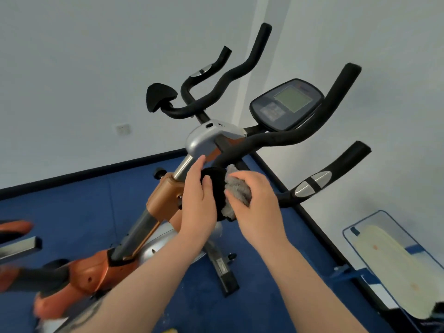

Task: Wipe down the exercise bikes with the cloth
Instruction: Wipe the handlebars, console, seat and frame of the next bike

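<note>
Right grip [255, 203] bunches fuzzy grey cloth [236, 189] (maybe pressing) on round black pad [215, 186].

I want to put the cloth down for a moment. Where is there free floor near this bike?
Bare blue floor lies between the bike's black foot bar and the black baseboard on the right. More lies left of the orange frame, toward the wall. It is crowded at the lower left, near the second bike.
</note>
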Demonstrator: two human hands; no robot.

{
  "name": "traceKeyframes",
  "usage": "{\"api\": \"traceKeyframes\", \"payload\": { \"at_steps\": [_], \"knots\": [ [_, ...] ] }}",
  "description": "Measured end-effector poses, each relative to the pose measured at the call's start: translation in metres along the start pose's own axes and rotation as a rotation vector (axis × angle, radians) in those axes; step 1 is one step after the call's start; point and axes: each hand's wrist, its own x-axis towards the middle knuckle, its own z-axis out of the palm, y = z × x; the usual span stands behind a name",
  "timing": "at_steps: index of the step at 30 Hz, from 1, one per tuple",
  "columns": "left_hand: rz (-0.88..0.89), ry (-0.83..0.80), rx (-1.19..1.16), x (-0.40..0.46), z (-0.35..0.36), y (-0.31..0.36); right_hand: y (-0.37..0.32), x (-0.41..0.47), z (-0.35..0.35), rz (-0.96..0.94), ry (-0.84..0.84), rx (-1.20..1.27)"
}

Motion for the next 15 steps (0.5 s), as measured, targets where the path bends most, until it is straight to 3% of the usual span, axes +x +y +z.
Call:
{"api": "traceKeyframes", "payload": {
  "at_steps": [2, 8, 15],
  "knots": [
    [-0.052, -0.055, -0.073, 0.004, -0.007, -0.006, 0.002, -0.008, 0.008, 0.039, -0.026, 0.067],
    [0.027, -0.172, -0.062, 0.011, -0.019, -0.015, -0.01, 0.028, 0.023, 0.061, 0.048, -0.029],
    [0.228, -0.219, -0.001, 0.021, -0.021, -0.028, -0.009, 0.025, 0.02, 0.085, 0.091, -0.193]
  ]
}}
